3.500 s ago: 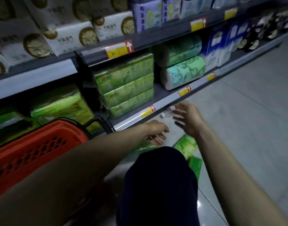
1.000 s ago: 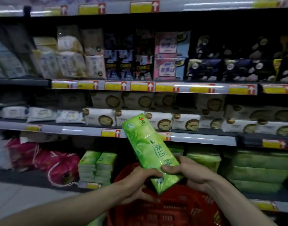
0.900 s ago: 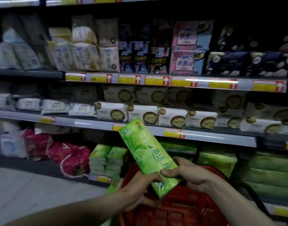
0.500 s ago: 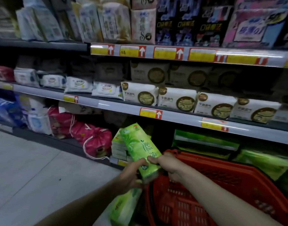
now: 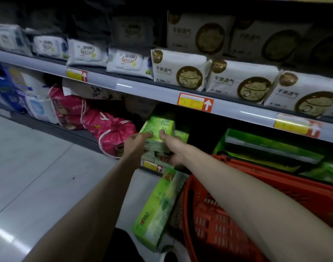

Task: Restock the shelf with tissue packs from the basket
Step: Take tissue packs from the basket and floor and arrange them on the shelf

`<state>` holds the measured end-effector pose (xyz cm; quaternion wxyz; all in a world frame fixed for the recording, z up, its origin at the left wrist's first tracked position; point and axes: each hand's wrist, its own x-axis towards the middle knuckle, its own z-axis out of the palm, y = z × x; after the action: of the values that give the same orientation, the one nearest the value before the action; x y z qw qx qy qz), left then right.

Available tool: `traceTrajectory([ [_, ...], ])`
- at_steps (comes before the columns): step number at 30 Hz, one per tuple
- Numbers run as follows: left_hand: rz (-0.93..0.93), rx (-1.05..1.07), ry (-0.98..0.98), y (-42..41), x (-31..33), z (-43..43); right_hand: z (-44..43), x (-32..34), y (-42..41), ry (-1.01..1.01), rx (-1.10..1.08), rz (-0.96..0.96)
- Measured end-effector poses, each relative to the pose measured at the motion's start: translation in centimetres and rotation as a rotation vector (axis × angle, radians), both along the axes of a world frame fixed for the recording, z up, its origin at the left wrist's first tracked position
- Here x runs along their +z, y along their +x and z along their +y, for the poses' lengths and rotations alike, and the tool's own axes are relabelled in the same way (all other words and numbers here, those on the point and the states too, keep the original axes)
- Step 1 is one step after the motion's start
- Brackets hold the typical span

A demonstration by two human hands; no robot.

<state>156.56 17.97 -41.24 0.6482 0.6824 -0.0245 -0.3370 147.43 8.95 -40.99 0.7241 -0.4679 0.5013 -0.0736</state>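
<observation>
From my head camera, both my hands are out in front of me, holding one green tissue pack (image 5: 159, 127). My left hand (image 5: 136, 143) presses its left side with flat fingers. My right hand (image 5: 173, 148) wraps it from the right, thumb on top. The pack lies flat on a small stack of green packs (image 5: 158, 148) on the bottom shelf (image 5: 73, 133). Its long side points away from me, into the shelf. The shelf above (image 5: 154, 90) hangs close over my hands. There is dark open room just right of my right hand. The red basket (image 5: 256, 205) sits under my right arm. Another green pack (image 5: 158, 210) leans on the basket's left side, between my arms.
</observation>
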Motion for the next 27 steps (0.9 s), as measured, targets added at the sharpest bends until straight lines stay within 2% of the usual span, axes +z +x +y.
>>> traceTrajectory([
  [2, -0.007, 0.134, -0.020, 0.6, -0.2, -0.3, -0.1, 0.4, 0.9, -0.027, -0.042, -0.061],
  [4, 0.063, 0.254, -0.073, 1.1, -0.8, -0.4, -0.2, -0.2, 1.6, -0.061, -0.103, -0.065],
  [7, 0.136, 0.395, -0.155, 1.1, -1.7, -0.9, 0.1, -1.4, 2.2, -0.191, -0.127, 0.051],
  [10, 0.197, 0.452, -0.212, 0.6, -1.9, -1.6, 0.5, -1.9, 2.1, -0.277, -0.097, 0.071],
  [12, 0.218, 0.457, -0.196, 0.6, -2.0, -1.9, 0.4, -2.1, 1.9, -0.307, -0.079, 0.059],
  [16, 0.138, 0.347, -0.098, 0.6, -2.3, -1.9, -0.2, -2.9, 2.0, -0.292, -0.031, -0.003],
  [27, 0.111, 0.201, -0.064, -0.2, -1.4, -1.6, 0.6, -4.1, 1.3, -0.256, -0.036, -0.015],
])
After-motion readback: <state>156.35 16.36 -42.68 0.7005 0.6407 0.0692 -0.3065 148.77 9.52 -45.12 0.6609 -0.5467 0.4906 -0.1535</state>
